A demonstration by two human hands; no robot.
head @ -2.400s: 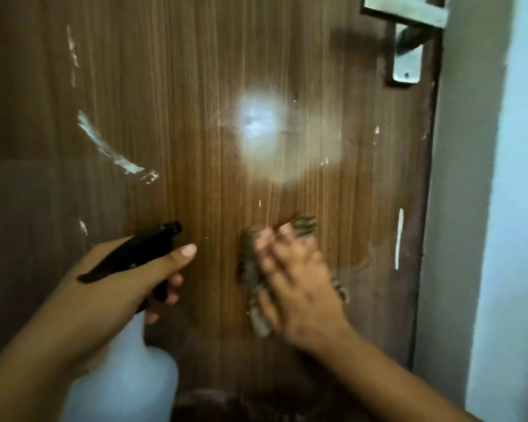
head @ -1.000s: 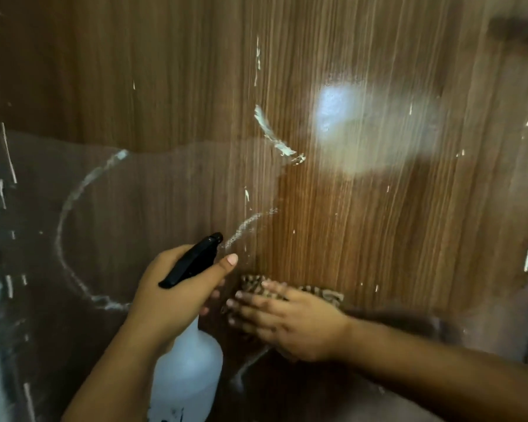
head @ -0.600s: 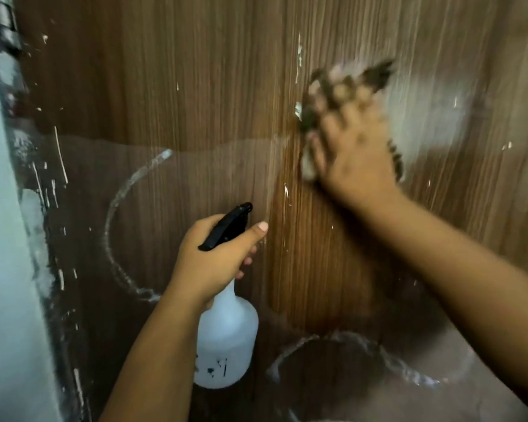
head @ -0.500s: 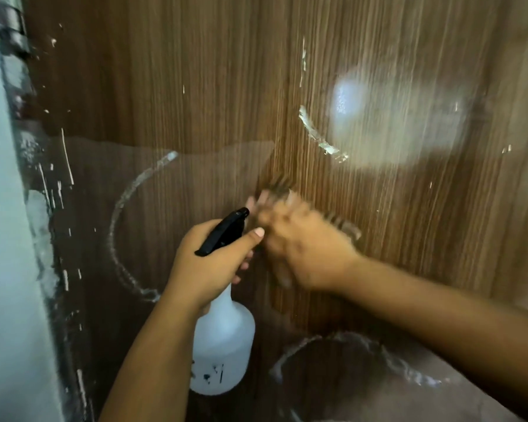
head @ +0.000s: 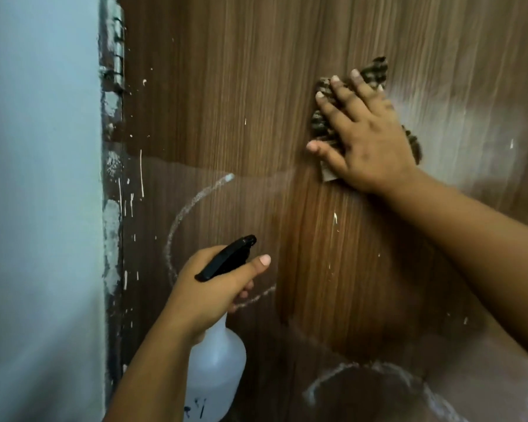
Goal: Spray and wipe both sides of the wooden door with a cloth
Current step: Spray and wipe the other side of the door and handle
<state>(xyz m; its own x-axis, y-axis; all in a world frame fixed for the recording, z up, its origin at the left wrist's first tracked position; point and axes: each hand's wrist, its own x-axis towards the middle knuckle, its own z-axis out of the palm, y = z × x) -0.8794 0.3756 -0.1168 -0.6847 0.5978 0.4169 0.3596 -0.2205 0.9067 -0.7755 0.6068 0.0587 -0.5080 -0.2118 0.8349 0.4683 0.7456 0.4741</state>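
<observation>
1. Against the wooden door (head: pixel 226 86), whose streaky brown grain ran vertically, the right hand (head: pixel 369 138) pressed a crumpled, dark-patterned cloth (head: pixel 320 123) with straight, spread fingers (head: pixel 342 89).
2. Lower down, the left hand (head: pixel 208 293) gripped a spray bottle (head: pixel 217 367), fingers curled round its neck below the black trigger head (head: pixel 226 258); the body was rounded translucent white plastic.
3. White curved smears (head: pixel 192 202) and flecks marked the door; a metal hinge (head: pixel 118 47) sat beside the pale wall (head: pixel 40 178).

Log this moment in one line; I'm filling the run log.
left hand: grips spray bottle | right hand: presses cloth on door
</observation>
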